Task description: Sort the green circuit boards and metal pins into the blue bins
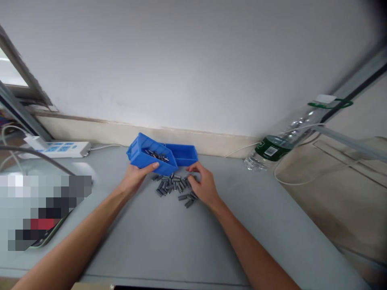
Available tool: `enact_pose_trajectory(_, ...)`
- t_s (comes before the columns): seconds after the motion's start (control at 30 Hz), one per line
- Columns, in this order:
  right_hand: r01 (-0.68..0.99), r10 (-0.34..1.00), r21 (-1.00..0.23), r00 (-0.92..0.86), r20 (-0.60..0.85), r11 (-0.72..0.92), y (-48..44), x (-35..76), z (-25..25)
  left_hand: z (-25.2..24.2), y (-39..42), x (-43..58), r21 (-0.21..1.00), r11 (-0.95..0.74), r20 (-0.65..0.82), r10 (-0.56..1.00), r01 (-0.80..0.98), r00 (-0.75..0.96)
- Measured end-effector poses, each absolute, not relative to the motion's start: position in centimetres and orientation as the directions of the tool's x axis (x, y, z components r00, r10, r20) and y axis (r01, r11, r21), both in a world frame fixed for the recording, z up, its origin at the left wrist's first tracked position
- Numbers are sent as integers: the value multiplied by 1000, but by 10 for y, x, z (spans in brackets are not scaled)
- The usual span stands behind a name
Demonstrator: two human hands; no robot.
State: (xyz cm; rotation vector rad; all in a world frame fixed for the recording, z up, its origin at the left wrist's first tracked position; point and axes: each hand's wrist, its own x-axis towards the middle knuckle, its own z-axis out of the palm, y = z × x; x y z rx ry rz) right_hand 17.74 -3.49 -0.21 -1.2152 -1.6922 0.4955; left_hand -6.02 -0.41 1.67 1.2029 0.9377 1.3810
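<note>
My left hand (pixel 136 175) grips a blue plastic bin (pixel 141 155) by its near side and holds it tilted, its opening toward the right. Small metal pins (pixel 157 155) lie inside it. Behind and to the right stands a second blue bin (pixel 184 155), partly covered by the first. In front of both bins, many short grey metal cylinders (pixel 169 185) are spread on the table. My right hand (pixel 204 183) is over the right part of this pile, fingers curled and thumb bent inward. Whether a cylinder is between its fingertips is hard to see.
A white power strip (pixel 72 149) with a plug and cables is at the back left. A blurred-out device (pixel 51 229) lies at the left on the grey table (pixel 157 245). To the right, a large clear bottle (pixel 272 149) with a green label leans toward the metal frame.
</note>
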Motion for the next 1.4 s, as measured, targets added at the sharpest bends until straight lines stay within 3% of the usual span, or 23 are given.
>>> enact_pose_trajectory(0.07,620,890,-658,-160,427,427,-34,174,-13,18,-3,-64,970,-183,195,979,-159,62)
enact_pose_trajectory(0.17,657,842,-534,-339,421,532,-32,166,-19,19,-5,-64,975,-211,216,974,-75,62)
enact_pose_trajectory(0.3,629,819,-528,-392,419,571,-28,166,-19,20,-9,-61,979,-201,200,979,28,49)
enact_pose_trajectory(0.57,635,878,-617,-243,412,465,-28,170,-23,34,-8,-55,953,-273,251,954,128,165)
enact_pose_trajectory(0.77,648,874,-609,-198,444,457,-28,169,-21,45,-5,-49,903,-369,314,916,218,252)
enact_pose_trajectory(1.07,584,879,-704,-36,476,405,-22,171,-29,52,1,-34,705,-504,369,861,499,349)
enact_pose_trajectory(1.17,481,867,-766,23,497,426,-25,172,-21,63,1,-25,643,-531,400,847,551,350)
enact_pose_trajectory(1.3,4,940,-949,-141,311,315,-36,171,2,74,1,-9,624,-524,456,847,580,274)
enact_pose_trajectory(1.4,-211,949,-945,-143,282,249,-40,171,20,76,1,-1,648,-583,521,809,489,273)
